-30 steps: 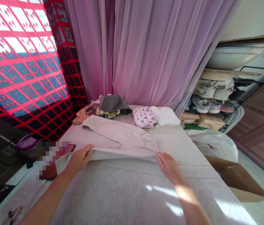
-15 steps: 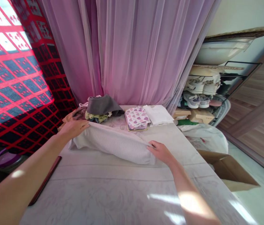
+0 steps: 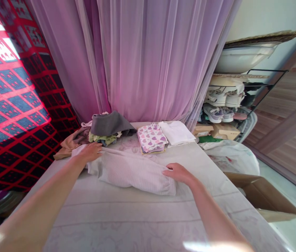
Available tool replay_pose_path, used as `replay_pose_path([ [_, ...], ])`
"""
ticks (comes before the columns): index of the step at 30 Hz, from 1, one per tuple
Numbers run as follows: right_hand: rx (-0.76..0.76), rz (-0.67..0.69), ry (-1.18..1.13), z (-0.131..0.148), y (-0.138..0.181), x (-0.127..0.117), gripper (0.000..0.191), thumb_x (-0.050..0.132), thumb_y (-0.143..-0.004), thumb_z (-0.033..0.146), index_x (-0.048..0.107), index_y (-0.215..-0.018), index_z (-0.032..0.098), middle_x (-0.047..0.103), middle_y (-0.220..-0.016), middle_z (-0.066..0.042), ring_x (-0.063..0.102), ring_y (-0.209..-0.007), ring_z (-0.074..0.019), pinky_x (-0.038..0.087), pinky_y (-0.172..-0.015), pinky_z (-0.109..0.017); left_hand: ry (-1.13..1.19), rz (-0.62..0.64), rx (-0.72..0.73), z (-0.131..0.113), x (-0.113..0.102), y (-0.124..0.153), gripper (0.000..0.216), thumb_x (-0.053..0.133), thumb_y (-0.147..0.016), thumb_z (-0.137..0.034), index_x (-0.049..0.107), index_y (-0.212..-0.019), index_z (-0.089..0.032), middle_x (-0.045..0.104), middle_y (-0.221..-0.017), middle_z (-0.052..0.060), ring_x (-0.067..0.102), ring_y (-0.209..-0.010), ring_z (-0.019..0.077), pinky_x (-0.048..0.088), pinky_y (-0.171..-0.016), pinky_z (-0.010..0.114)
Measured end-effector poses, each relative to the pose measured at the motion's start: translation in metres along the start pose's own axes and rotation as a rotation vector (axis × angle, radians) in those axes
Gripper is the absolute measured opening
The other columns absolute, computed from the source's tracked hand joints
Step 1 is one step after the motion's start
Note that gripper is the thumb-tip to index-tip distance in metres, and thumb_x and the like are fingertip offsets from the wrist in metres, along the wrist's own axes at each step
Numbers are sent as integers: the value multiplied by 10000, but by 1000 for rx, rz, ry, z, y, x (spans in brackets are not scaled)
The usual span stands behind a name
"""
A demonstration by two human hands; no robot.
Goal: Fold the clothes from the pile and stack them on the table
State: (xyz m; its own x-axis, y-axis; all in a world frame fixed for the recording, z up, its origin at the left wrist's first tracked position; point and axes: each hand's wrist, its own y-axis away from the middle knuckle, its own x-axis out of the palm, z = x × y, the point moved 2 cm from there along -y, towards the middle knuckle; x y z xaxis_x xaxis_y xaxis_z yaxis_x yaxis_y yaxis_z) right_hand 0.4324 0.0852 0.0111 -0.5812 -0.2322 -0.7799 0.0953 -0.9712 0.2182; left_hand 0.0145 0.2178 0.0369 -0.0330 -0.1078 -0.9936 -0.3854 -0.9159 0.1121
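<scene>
A pale, finely ribbed garment (image 3: 134, 169), folded lengthwise, lies across the light patterned bed surface (image 3: 127, 224). My left hand (image 3: 91, 152) rests on its left end with the fingers stretched out. At the right end is my right hand (image 3: 177, 172), fingers at the cloth's edge and a gap between thumb and fingers. Close behind my left hand sits a heap of clothes with a dark grey garment (image 3: 110, 123) on top and green cloth (image 3: 103, 138) under it. Tan cloth (image 3: 69, 144) spreads out at the heap's left.
A stack topped by heart-print cloth (image 3: 152, 137) and a folded white cloth (image 3: 176, 133) lie at the back. Purple curtains (image 3: 148, 63) hang behind. To the right stand a shoe rack (image 3: 221, 113) and an open cardboard box (image 3: 263, 196); a red-and-black patterned curtain (image 3: 29, 115) hangs left.
The garment, held up off the bed by both hands before, now lies flat on it. My fingers have loosened from its edge. The view has shifted slightly.
</scene>
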Motion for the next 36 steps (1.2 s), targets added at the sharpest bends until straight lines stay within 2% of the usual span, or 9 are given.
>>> replay_pose_path([
  [3, -158, -17, -169, 11, 20, -17, 133, 551, -750, 329, 560, -726, 199, 562, -711, 29, 520, -719, -158, 377, -654, -246, -61, 20, 33, -3, -6, 6, 171, 553, -783, -258, 713, -804, -200, 508, -1424, 88, 382, -1343, 313, 280, -1105, 486],
  [6, -250, 90, -260, 18, 42, -33, 148, 577, -742, 346, 544, -752, 202, 542, -722, 32, 508, -713, -149, 382, -645, -238, -125, 58, 97, -20, -12, 8, 99, 606, -706, -221, 696, -721, -183, 484, -1450, 55, 287, -1384, 349, 164, -1121, 573],
  [9, -252, 173, -249, 17, 54, -44, 153, 595, -731, 350, 554, -739, 203, 560, -728, 25, 528, -721, -156, 402, -657, -245, -165, 123, 187, -47, -17, 4, 105, 593, -671, -195, 696, -688, -194, 624, -1288, 53, 444, -1274, 320, 180, -1109, 545],
  [12, -195, 60, -223, 5, 56, -53, 204, 601, -725, 352, 632, -869, 212, 649, -862, 0, 585, -837, -195, 441, -752, -278, -195, 184, 236, -68, -20, 2, 148, 569, -683, -219, 713, -711, -232, 729, -943, 42, 627, -954, 247, 318, -1015, 468],
  [14, -146, -28, -210, -7, 55, -60, 268, 602, -730, 365, 667, -951, 228, 684, -957, -18, 604, -911, -224, 456, -799, -304, -206, 194, 251, -72, -22, 6, 147, 575, -682, -241, 716, -723, -242, 722, -844, 37, 639, -849, 227, 350, -965, 445],
  [17, -107, -73, -171, -25, 55, -72, 258, 590, -751, 427, 699, -896, 243, 704, -917, -26, 618, -881, -245, 473, -782, -320, -225, 190, 276, -64, -24, 25, 126, 590, -666, -233, 707, -713, -239, 715, -839, 45, 634, -860, 235, 336, -965, 456],
  [22, -103, -166, -91, -37, 52, -92, 326, 594, -712, 502, 705, -867, 237, 703, -866, -15, 620, -846, -248, 476, -757, -314, -245, 99, 204, -44, -22, 63, 149, 553, -699, -190, 698, -711, -221, 713, -858, 51, 624, -916, 225, 337, -973, 415],
  [29, -98, -181, 11, -17, 56, -106, 311, 569, -702, 487, 716, -854, 259, 716, -866, 1, 639, -826, -241, 485, -744, -311, -28, -47, 45, -61, -2, 89, 342, 601, -741, -497, 691, -955, -246, 704, -1011, 56, 597, -1040, 271, 295, -1032, 477],
  [36, -88, -222, 44, -21, 49, -114, 322, 568, -659, 457, 731, -860, 264, 734, -892, -9, 662, -853, -250, 508, -752, -321, -121, -192, -86, -70, 7, 93, 206, 495, -773, -215, 698, -806, -196, 703, -938, 96, 615, -959, 280, 294, -1032, 518],
])
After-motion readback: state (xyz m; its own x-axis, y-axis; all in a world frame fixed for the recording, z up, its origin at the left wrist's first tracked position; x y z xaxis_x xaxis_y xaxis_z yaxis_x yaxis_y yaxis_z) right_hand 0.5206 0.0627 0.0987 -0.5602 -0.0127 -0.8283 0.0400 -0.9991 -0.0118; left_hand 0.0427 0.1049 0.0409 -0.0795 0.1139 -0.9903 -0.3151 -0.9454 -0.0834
